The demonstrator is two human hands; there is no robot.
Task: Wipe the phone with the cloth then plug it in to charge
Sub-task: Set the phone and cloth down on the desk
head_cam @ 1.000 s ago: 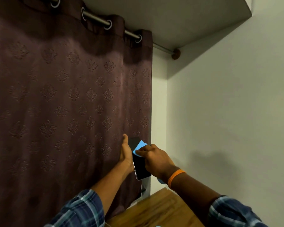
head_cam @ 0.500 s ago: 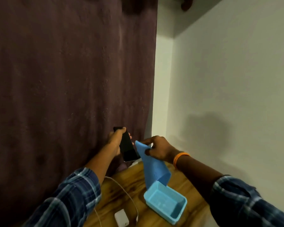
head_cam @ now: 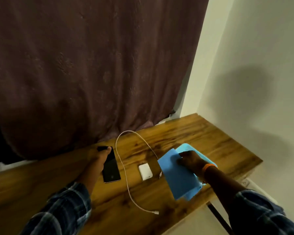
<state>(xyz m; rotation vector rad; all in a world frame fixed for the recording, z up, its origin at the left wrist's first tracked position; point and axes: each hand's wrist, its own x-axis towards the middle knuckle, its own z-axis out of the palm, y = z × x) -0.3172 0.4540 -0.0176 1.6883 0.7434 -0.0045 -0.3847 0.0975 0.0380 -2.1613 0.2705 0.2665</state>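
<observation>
Now the phone [head_cam: 111, 166] lay flat on the wooden table [head_cam: 202, 133], dark screen up, with its long side running away from the person. The left hand [head_cam: 98, 161] rested on the far left part of it; the fingers reached over the upper end of the phone, but whether they were curled round the edge or only lying on it could not be told, because the frame was blurred there. The right hand [head_cam: 191, 162] held the blue cloth [head_cam: 178, 177] over the blue basket [head_cam: 193, 150], which stood on the right part of the table. The fingers of this hand were bent and pinched the upper edge of the cloth, and the cloth hung down as a flat sheet that hid most of the basket. An orange wristband [head_cam: 210, 166] was on the right wrist, and both arms wore checked sleeves.

Between the phone and the cloth lay a white charger block [head_cam: 145, 171], apart from both. A white cable [head_cam: 126, 177] made a loop near the curtain [head_cam: 92, 65], passed just beside the right side of the phone, and ended with its free plug [head_cam: 155, 212] near the front edge of the table. The plug was not in the phone. The dark curtain hung behind the table, and a pale wall [head_cam: 253, 65] stood to the right.
</observation>
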